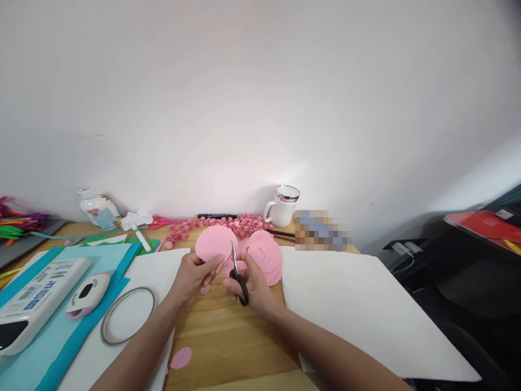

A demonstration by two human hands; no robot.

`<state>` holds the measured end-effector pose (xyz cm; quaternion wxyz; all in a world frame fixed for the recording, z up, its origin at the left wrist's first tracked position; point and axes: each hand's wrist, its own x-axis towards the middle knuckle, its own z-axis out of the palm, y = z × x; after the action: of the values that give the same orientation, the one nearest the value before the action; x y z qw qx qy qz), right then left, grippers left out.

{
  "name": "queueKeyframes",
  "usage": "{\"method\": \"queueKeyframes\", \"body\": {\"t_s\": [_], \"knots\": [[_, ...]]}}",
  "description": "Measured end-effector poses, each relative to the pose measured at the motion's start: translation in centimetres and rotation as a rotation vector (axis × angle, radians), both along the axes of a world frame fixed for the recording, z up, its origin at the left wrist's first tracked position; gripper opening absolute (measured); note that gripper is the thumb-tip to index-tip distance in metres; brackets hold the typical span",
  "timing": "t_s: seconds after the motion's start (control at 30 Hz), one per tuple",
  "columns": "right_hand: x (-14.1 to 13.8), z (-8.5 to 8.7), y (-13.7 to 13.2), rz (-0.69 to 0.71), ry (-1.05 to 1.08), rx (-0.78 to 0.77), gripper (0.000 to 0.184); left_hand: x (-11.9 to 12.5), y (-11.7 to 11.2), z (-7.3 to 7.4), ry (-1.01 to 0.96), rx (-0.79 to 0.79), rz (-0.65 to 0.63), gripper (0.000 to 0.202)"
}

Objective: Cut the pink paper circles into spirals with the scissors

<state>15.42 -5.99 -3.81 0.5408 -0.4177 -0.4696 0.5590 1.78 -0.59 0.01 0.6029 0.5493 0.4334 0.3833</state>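
Two bare hands work close together over the middle of the table [228, 339]. The left hand [198, 275] pinches the lower edge of a pink paper disc [214, 242] between thumb and fingers, holding it up and tilted so that its broad face shows. The right hand [253, 281] is closed around the black handles of a pair of scissors [243, 291], the blades pointing up at the disc's right edge. The blades look nearly together; whether they bite the paper now I cannot tell.

The step in hand looks like cutting into this disc. The next move seems to call for the left hand to turn the paper steadily into the blades, fingertips clear of their path, while the right hand makes short, even snips.

Just beyond the right hand lies a loose pile of pink paper discs [269, 255], with curved slits visible in the upper ones. One small pink scrap [205, 289] lies below the left hand, another [181, 358] nearer the person. Farther back, many small rolled pink pieces [249, 222] gather along the wall between a black marker [217, 216] and a white mug [282, 209]. A large white sheet [362, 304] lies to the right.
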Motion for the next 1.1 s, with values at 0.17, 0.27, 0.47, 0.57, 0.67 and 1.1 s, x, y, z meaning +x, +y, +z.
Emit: {"method": "queueKeyframes", "body": {"t_s": [0.17, 0.27, 0.47, 0.57, 0.67, 1.1], "knots": [[0.32, 0.22, 0.33, 0.002, 0.076, 0.058, 0.059, -0.43, 0.22, 0.12, 0.086, 0.065, -0.067, 0.043], [0.39, 0.36, 0.4, 0.011, 0.103, 0.065, 0.06, -0.48, 0.29, 0.09, 0.09, 0.077, -0.068, 0.041], [0.33, 0.56, 0.28, 0.006, 0.105, 0.041, 0.061, -0.43, 0.15, 0.34, 0.061, 0.074, -0.057, 0.041], [0.33, 0.48, 0.28, 0.001, 0.101, 0.037, 0.06, -0.48, 0.15, 0.36, 0.046, 0.08, -0.057, 0.04], [0.38, 0.2, 0.38, -0.016, 0.07, 0.03, 0.059, -0.54, 0.23, 0.2, 0.027, 0.066, -0.06, 0.039], [0.52, 0.68, 0.17, -0.03, -0.02, -0.028, 0.051, -0.85, 0.78, -0.17, -0.068, 0.063, -0.063, 0.03]]}}
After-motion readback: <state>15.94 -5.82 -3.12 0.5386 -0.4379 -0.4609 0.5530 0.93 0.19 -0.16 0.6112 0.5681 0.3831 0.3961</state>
